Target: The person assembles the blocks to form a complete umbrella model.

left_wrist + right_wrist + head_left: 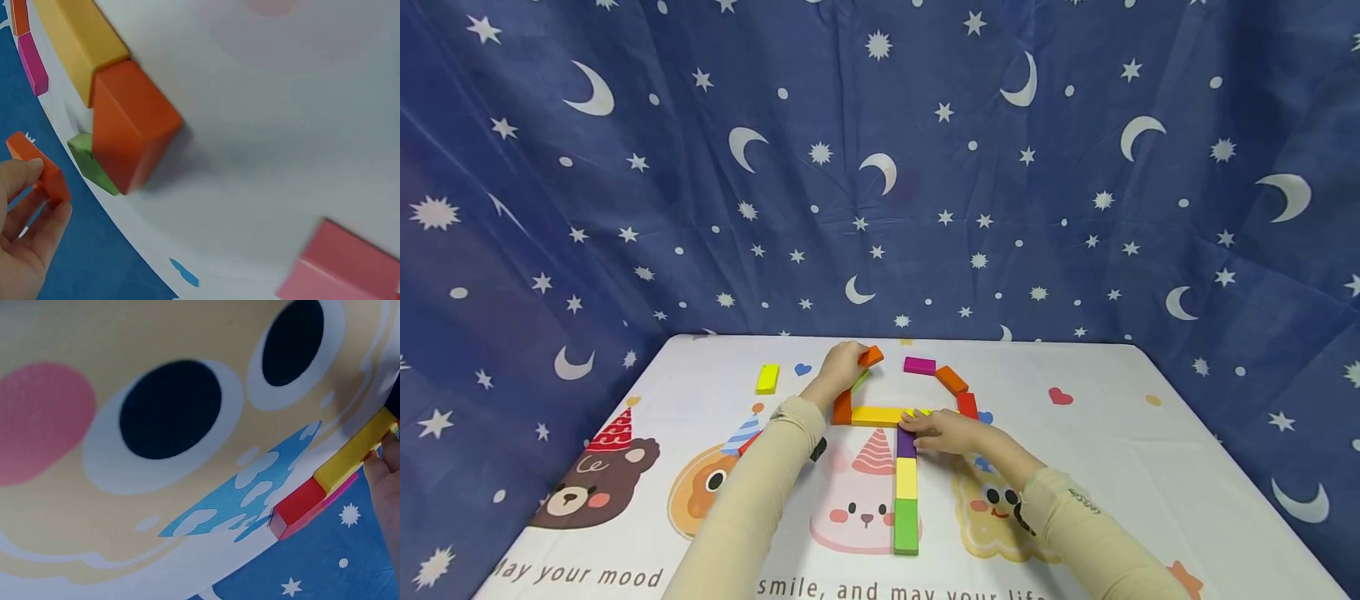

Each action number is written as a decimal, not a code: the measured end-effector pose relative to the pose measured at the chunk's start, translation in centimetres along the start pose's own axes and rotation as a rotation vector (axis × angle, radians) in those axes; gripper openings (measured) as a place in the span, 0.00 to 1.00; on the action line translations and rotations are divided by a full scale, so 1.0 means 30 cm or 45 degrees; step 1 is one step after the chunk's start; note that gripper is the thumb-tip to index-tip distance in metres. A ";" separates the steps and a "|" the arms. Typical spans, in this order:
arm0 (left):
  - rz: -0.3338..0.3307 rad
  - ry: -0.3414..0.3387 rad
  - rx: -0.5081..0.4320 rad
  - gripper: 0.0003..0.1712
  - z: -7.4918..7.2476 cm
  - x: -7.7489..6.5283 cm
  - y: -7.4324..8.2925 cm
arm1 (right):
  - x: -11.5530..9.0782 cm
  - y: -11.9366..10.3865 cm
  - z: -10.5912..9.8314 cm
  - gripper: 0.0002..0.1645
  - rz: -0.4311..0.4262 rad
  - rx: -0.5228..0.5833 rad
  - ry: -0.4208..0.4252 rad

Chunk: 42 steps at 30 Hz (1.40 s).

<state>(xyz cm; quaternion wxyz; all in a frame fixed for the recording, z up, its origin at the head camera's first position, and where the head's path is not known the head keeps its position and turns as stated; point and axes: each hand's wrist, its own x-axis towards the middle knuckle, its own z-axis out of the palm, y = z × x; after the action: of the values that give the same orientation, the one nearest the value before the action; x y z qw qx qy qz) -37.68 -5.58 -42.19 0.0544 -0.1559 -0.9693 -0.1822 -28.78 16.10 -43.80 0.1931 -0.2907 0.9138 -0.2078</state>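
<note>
In the head view my left hand (837, 371) pinches an orange block (871, 357) between thumb and fingertips, above a light green block (861, 381). That green block follows a dark orange block (842, 408) at the left end of a yellow row (876, 416). My right hand (953, 432) has its fingers loosely extended, their tips at the yellow row's right part and the purple block (906, 443). Below the purple block run a pale yellow block (906, 477) and a green block (906, 525). Red (967, 406), orange (951, 379) and magenta (920, 365) blocks curve up on the right.
A yellow block (767, 379) lies apart at the back left. A red block (747, 443) shows partly beside my left sleeve. The white cartoon-printed cloth (1097, 467) covers the table, with a blue star-and-moon curtain (880, 167) behind it.
</note>
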 end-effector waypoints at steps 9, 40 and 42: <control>0.018 -0.034 0.144 0.13 0.054 0.045 0.027 | 0.007 -0.003 0.000 0.28 -0.056 -0.015 -0.007; 0.001 -0.144 0.069 0.18 0.123 0.097 0.073 | 0.000 0.009 -0.005 0.27 -0.066 0.013 -0.002; 0.000 -0.139 0.068 0.18 0.129 0.103 0.076 | -0.001 0.012 -0.005 0.27 -0.067 0.015 0.000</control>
<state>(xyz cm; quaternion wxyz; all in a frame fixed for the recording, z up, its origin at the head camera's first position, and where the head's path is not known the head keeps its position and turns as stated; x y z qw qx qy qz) -40.04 -1.25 -44.50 0.0055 -0.1641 -0.9753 -0.1477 -28.99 16.43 -43.84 0.1893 -0.3133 0.9046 -0.2183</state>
